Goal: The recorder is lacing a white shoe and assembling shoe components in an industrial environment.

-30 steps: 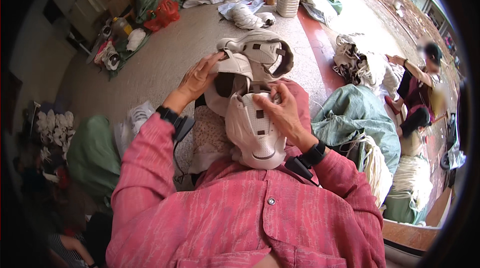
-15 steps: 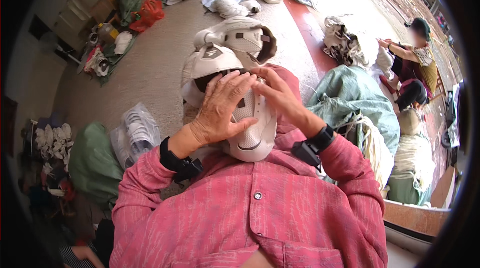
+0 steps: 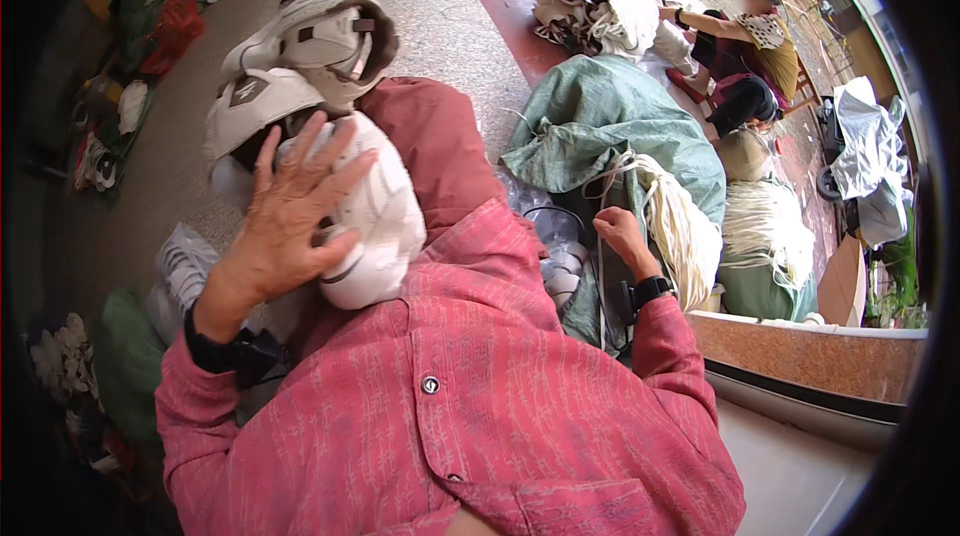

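White shoe [image 3: 390, 211], matte and round-toed, lies on your lap [image 3: 430, 136]. To its right stand a crinkled green sack [image 3: 640, 111], contents hidden, a pale-edged ledge [image 3: 810, 356] and a ropy cream cord bundle [image 3: 685, 236]; your left hand [image 3: 288, 224] spreads its fingers over the shoe, a wide gap from your right hand [image 3: 624, 236], curled near the cords, its grip indiscernible.

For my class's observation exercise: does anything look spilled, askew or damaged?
Nothing looks plainly spilled or damaged. The cream lace hank near the right hand looks untidy, its top straying loosely across the green sack.
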`<control>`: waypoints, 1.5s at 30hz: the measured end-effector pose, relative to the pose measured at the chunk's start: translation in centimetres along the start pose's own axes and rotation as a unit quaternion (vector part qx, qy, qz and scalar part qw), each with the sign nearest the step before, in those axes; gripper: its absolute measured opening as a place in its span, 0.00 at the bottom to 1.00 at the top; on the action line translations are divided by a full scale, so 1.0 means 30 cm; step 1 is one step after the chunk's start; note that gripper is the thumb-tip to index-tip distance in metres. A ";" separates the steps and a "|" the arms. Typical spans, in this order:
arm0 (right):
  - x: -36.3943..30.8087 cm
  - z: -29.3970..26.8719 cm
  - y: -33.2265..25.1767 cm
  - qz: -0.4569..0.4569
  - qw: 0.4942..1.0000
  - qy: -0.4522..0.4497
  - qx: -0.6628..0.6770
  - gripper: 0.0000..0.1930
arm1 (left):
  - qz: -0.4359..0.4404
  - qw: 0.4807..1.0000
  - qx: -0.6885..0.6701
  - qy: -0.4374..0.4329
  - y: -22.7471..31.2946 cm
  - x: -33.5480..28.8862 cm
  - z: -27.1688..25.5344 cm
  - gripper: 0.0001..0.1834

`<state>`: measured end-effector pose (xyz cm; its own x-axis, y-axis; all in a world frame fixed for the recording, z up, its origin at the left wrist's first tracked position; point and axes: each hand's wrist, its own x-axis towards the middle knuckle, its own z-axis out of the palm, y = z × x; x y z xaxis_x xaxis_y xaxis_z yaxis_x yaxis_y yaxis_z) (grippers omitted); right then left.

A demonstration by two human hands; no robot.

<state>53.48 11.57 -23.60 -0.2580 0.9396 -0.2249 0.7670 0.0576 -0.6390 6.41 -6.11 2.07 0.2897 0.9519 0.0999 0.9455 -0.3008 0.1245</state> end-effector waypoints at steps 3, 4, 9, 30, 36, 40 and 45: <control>-0.001 -0.033 0.083 0.076 0.992 0.085 0.046 0.11 | -0.021 0.994 -0.099 -0.029 -0.037 0.003 -0.024 0.40; 0.008 -0.043 0.105 0.135 0.978 0.133 0.091 0.10 | -0.016 0.995 -0.097 -0.028 -0.029 0.015 -0.026 0.40; 0.116 -0.116 0.128 -0.017 0.932 0.357 -0.065 0.10 | -0.026 0.991 -0.130 -0.032 -0.008 0.047 -0.027 0.43; 0.046 -0.409 0.375 0.317 0.904 -0.159 -0.241 0.08 | -0.013 0.981 -0.190 0.030 -0.021 0.040 -0.005 0.39; 0.133 -0.327 0.107 0.059 0.951 0.179 -0.246 0.09 | -0.033 0.984 -0.172 0.032 -0.019 0.024 -0.002 0.39; 0.199 -0.246 0.094 -0.004 0.970 0.149 -0.194 0.08 | -0.033 0.982 -0.180 0.040 -0.012 0.030 -0.008 0.38; 0.217 -0.172 0.048 -0.032 0.935 0.123 -0.330 0.05 | -0.032 0.982 -0.181 0.039 -0.011 0.035 -0.006 0.37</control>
<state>55.93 19.53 -22.18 -0.2343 0.9718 0.0254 0.9714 0.2351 -0.0339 6.36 -5.03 2.31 0.2063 0.9661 0.1551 0.8425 -0.2560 0.4740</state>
